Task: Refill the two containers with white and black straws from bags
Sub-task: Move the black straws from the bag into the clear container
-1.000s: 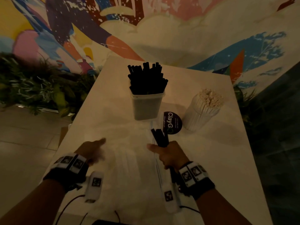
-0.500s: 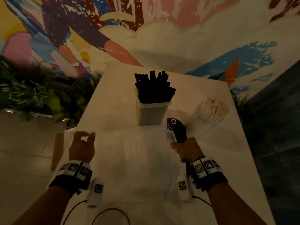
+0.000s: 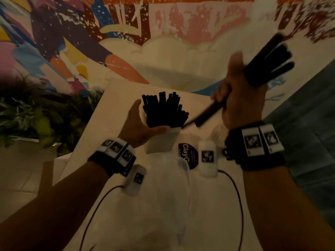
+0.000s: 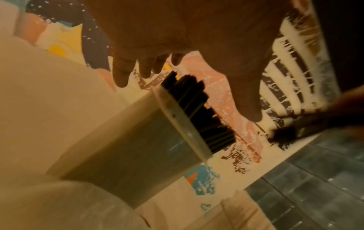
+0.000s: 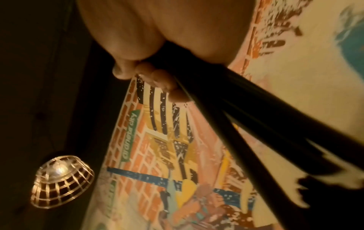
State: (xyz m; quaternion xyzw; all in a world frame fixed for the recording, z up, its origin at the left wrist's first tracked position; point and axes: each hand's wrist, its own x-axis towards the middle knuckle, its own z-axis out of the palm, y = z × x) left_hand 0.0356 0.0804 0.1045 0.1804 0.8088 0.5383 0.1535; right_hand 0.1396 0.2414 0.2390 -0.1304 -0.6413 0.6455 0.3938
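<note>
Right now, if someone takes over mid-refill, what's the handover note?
Left hand: open, cupped at the rim of the black-straw container, thumb across its front; contact unclear.
Right hand: raised, grips a bunch of black straws, lower ends pointing toward the container.
Container stands on the white table, already packed with black straws.
Clear bag lies flat in front of it.
Left: drop this bunch in. White-straw container is hidden behind the right wrist, state unknown.

container [image 3: 159,144] packed with black straws [image 3: 164,111] | left hand [image 3: 139,127] flanks its left | right side open
</note>
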